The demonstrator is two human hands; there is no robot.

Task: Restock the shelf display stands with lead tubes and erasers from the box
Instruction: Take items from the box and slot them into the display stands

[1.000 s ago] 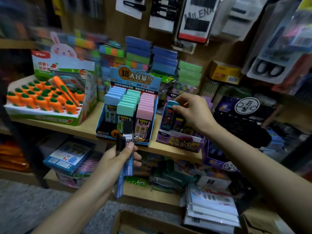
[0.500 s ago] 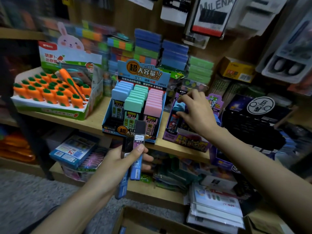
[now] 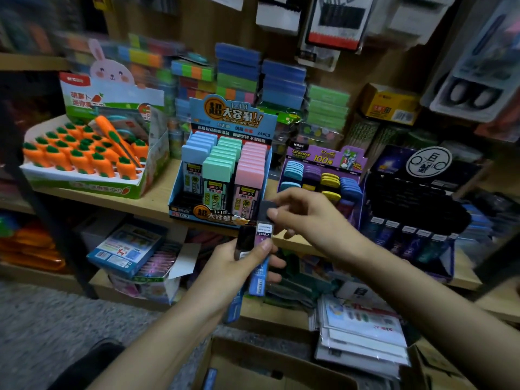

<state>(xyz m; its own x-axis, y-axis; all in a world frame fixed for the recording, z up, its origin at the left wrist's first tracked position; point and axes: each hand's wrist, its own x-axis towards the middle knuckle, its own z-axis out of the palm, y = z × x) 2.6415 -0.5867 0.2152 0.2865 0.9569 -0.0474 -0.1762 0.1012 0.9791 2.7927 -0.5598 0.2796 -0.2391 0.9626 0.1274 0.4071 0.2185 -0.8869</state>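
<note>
Item, held: lead tubes (image 3: 260, 249), a small bundle of slim cases with dark caps and blue and purple bodies; the front one carries a white label reading 2B/0.7. I log it in mid-air in front of the shelf (image 3: 157, 198) edge, just below the front corner of the blue display stand (image 3: 219, 175) and above the open cardboard box (image 3: 253, 361). Left hand (image 3: 236, 266): fingers curled round the back of the bundle, thumb pressed flat across the labelled front, tubes upright with a slight tilt. Right hand (image 3: 306, 218): thumb and forefinger pinch the dark cap of the tallest tube, the other fingers loosely bent beneath. Blue display stand: three rows of tubes, capped pale blue, green and pink. Purple display stand (image 3: 323, 170), just to its right: rows capped blue, purple and yellow. Carrot tray (image 3: 84, 161): far left of the same shelf, well apart from both hands.
</note>
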